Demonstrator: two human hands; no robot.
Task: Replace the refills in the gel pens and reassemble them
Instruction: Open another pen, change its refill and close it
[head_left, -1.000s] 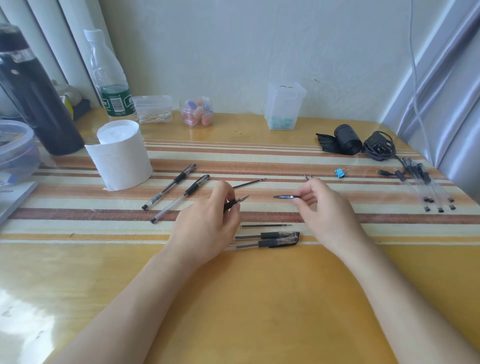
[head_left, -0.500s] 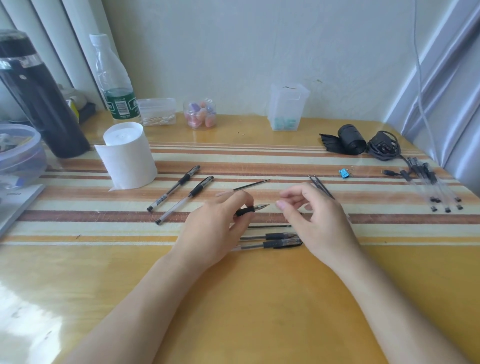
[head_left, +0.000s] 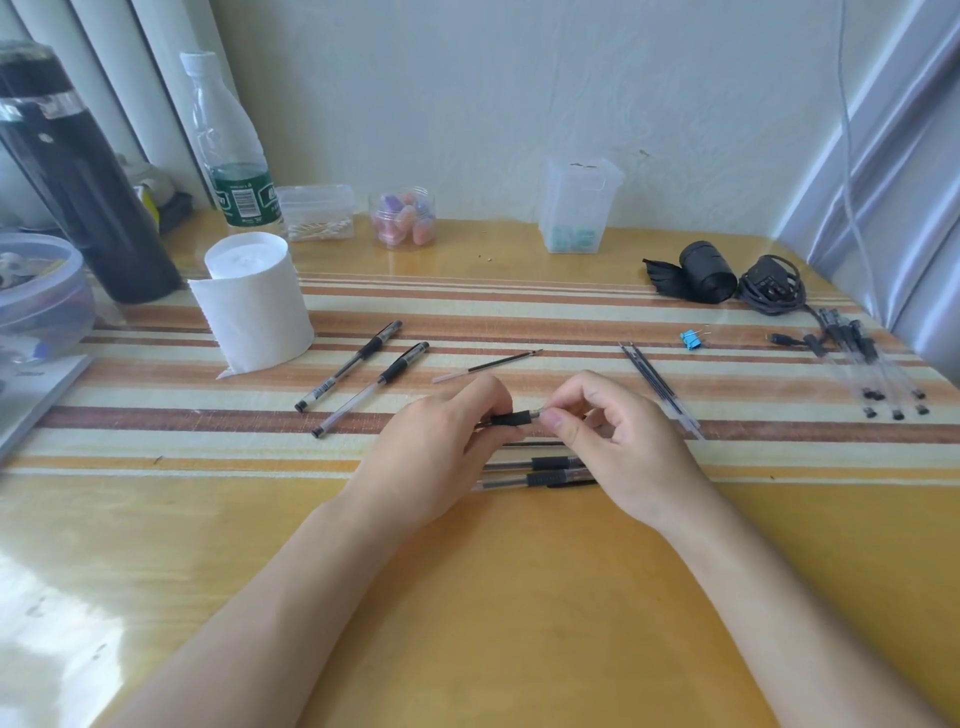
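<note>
Right hand (head_left: 623, 452) fingertips (head_left: 558, 420) pinch tip cone (head_left: 536, 414) of gel pen (head_left: 511, 418), likely for threading. Left hand (head_left: 436, 457) clamps black grip, steadying barrel over striped mat (head_left: 519, 312). 2 pens (head_left: 550, 475) lie beneath; spare refills (head_left: 657, 384) near right.

Both bare forearms reached forward from the lower corners and drew together at the wrists. The left hand (head_left: 436, 457) lay knuckles up, its fingers curled round a pen (head_left: 511, 418). The right hand (head_left: 623, 447) sat close beside it, thumb and forefinger pinching the pen's front end, the other fingers loosely curled.
</note>
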